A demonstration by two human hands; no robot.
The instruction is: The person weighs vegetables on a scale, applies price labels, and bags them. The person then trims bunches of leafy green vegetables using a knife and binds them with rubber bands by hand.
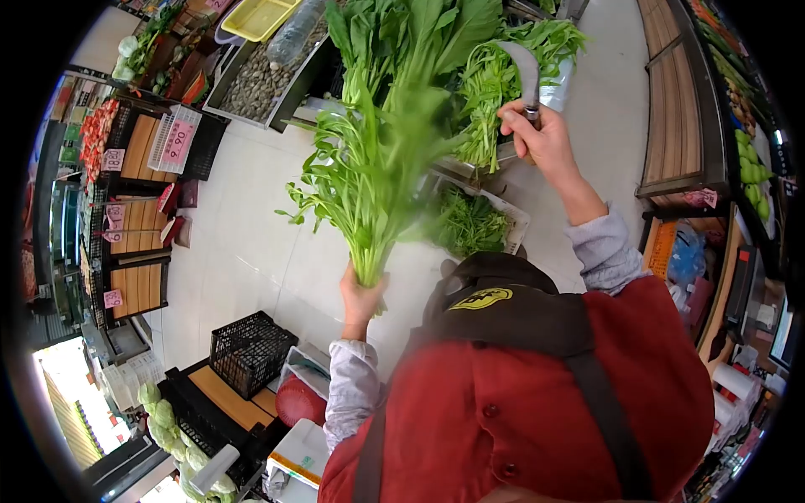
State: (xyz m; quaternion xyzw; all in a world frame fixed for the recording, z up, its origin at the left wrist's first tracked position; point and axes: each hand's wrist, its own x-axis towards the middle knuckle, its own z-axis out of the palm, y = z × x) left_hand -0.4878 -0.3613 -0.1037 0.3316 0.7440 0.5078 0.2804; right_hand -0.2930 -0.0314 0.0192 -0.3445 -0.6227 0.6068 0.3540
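A bunch of leafy greens (356,184) stands upright in my left hand (362,293), which is wrapped round the lower stems; part of its leaves is smeared by motion. My right hand (541,138) is closed round the handle of a sickle (526,71), whose curved blade points up and to the left. Just left of the sickle lies another pile of greens (486,109). Behind the held bunch are broad-leaved greens (419,38). Between my arms, lower down, a white crate (517,222) holds fine dark green leaves (470,220).
A metal tray of shellfish (251,88) with a plastic bottle (293,33) stands at the upper left. Shelves with price signs (179,138) line the left side. A black crate (250,354) is at the lower left. Wooden shelving (673,101) runs along the right.
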